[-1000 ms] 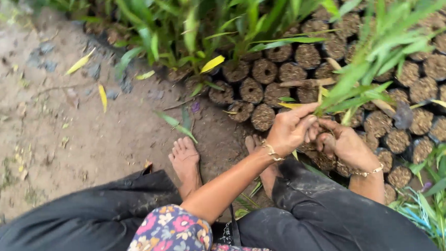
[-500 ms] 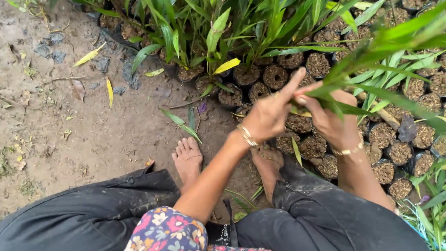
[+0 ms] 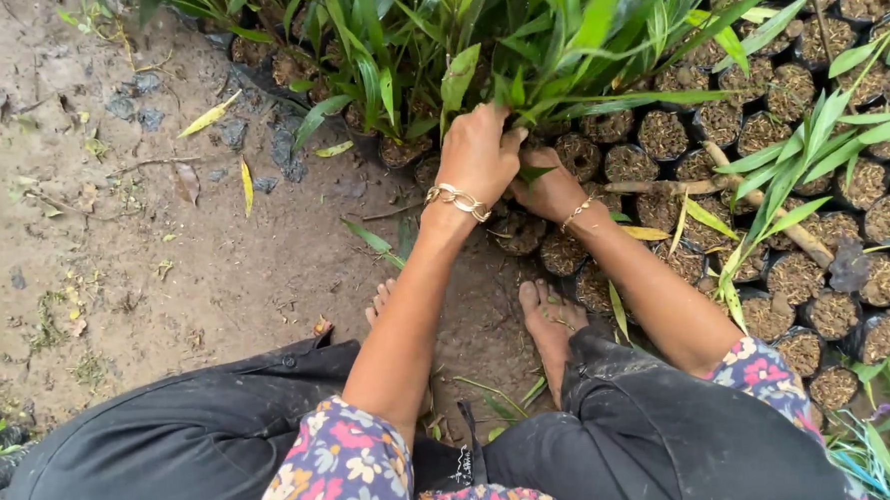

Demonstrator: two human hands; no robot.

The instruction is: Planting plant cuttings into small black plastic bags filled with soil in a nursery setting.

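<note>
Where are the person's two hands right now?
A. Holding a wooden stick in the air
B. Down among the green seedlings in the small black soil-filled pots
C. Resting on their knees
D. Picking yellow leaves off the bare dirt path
B. The left hand and right hand are pressed close together at the base of the leafy seedlings, among the small black pots, away from the dirt path.

Plant nursery, seedling bags, dirt ground
</note>
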